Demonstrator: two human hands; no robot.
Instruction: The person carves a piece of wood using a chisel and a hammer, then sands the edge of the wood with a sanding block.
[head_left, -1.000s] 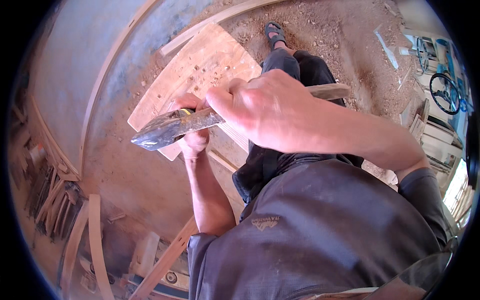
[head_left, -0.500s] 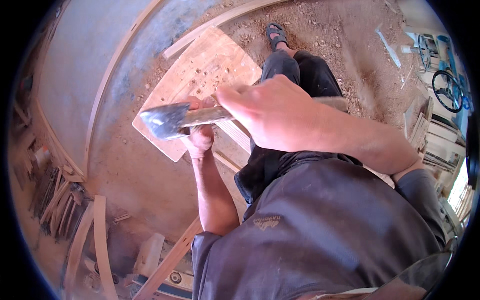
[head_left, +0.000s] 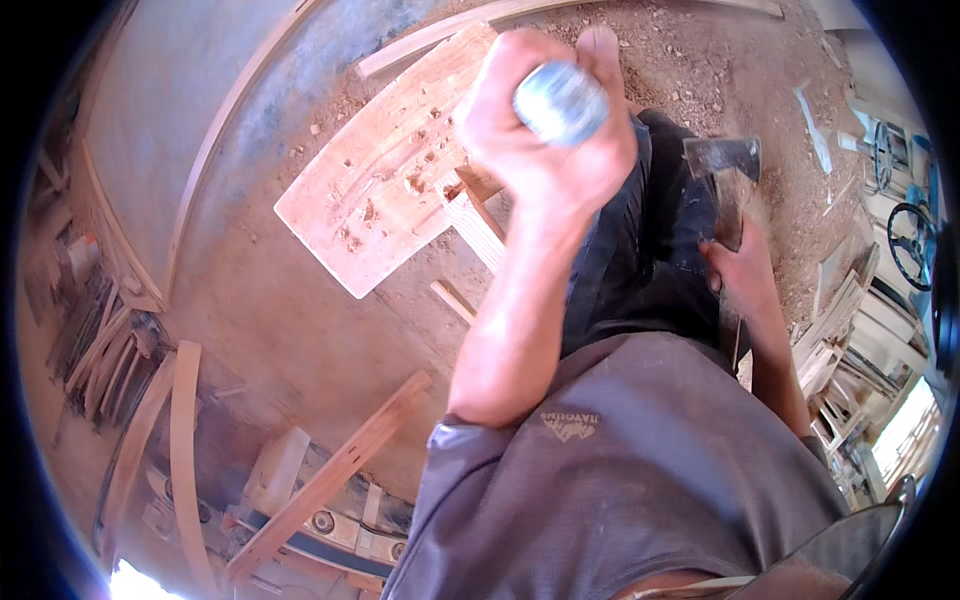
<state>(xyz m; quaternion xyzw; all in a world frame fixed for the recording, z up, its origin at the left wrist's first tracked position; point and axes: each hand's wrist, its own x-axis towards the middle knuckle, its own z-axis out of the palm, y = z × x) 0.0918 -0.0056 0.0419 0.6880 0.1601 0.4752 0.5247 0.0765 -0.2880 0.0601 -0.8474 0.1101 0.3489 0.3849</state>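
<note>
My left hand [head_left: 545, 150] is raised above the work, fingers wrapped round what looks like a chisel. It is seen end-on, so only its round bluish-white butt [head_left: 562, 102] shows, blurred; the blade is hidden. Over by my right thigh, my right hand [head_left: 745, 272] grips a hatchet [head_left: 722, 158] by its wooden handle, the dark metal head pointing away from me. Below my left forearm a squared timber [head_left: 472, 222] rests with its end on a broad pale board [head_left: 335, 225]. Wood chips [head_left: 412, 185] are scattered over that board.
Curved wooden strips [head_left: 225, 125] lie on the floor at the left and far side. A long timber [head_left: 335, 470] slants near a machine rail [head_left: 325, 545] at lower left. Wood scraps [head_left: 105, 365] are piled at far left. A black handwheel [head_left: 912, 245] stands at the right.
My right hand has swung the hatchet from over my left hand back to my right side. My left hand has lifted from the board, up and to the right, holding the chisel.
</note>
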